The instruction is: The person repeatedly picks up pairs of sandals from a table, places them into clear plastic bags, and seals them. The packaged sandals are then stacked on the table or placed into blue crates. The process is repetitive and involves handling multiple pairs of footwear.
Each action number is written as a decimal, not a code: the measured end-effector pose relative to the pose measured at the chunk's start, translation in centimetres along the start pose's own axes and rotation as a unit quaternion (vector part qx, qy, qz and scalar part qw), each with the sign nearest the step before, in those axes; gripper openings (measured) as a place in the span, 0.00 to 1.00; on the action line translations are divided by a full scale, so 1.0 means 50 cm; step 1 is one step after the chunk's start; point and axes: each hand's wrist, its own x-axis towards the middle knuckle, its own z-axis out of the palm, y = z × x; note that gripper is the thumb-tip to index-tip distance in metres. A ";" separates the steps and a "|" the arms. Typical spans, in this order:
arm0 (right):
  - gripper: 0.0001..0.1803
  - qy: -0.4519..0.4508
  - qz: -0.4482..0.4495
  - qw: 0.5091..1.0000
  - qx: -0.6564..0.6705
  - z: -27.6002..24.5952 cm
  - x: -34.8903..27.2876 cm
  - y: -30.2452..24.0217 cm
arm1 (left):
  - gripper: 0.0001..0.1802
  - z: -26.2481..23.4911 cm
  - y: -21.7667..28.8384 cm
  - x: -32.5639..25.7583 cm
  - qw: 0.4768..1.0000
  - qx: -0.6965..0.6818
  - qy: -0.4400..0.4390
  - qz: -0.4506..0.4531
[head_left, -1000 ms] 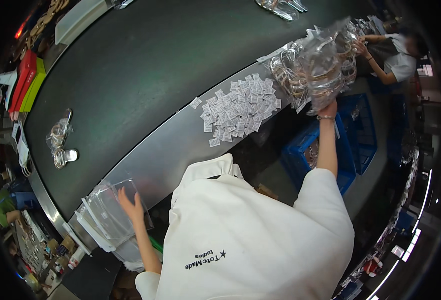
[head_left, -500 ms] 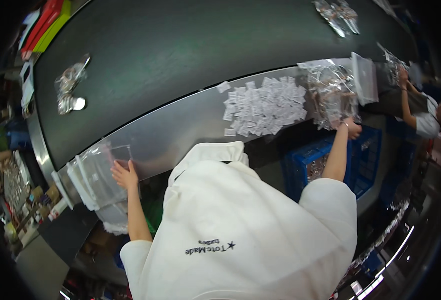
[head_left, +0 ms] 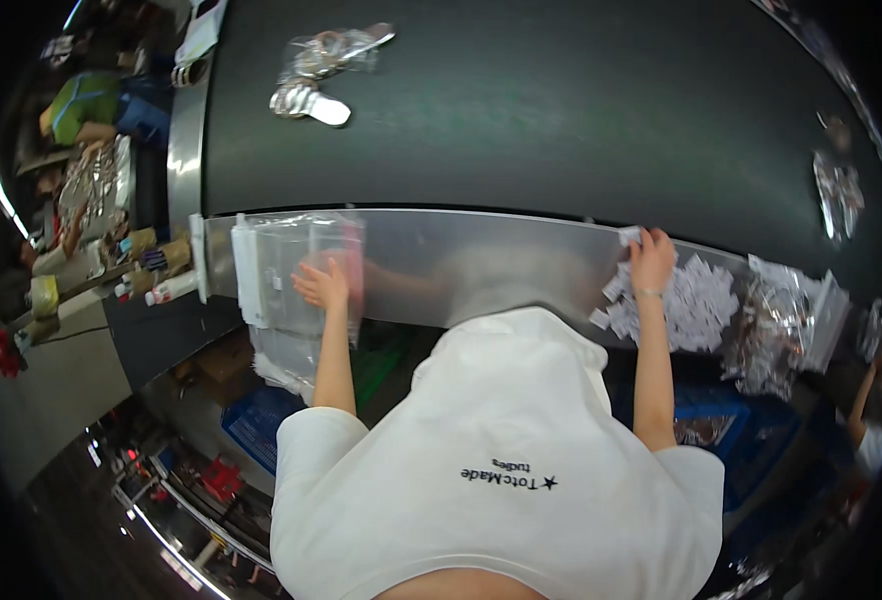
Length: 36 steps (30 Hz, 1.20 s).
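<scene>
One broad dark work surface (head_left: 561, 110) is bordered by a metal ledge (head_left: 501, 245). Clear bags (head_left: 296, 245) at its left are overlapped by the left hand (head_left: 323, 285), fingers spread apart. A pile of white slips (head_left: 701, 305) is partly hidden by the right hand (head_left: 653, 260). A single slip (head_left: 628, 236) is seen at those fingertips; whether clamped cannot be told. Slip pick-up seems in hand; a fine pinch is called for.

White strip lights (head_left: 8, 197) glow in dimness around a broad, dark-topped table (head_left: 561, 110).
</scene>
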 end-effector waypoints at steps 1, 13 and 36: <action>0.16 0.006 0.000 1.000 -0.001 -0.005 -0.002 -0.005 | 0.40 -0.008 0.020 0.024 0.997 -0.030 0.030 0.072; 0.11 -0.207 0.195 0.715 0.639 -0.009 0.088 -0.286 | 0.26 0.041 0.492 0.300 0.942 -0.106 -0.010 0.319; 0.11 -0.205 0.287 0.710 0.609 -0.080 -0.139 -0.270 | 0.15 -0.090 0.621 0.229 0.751 -0.603 -0.186 0.192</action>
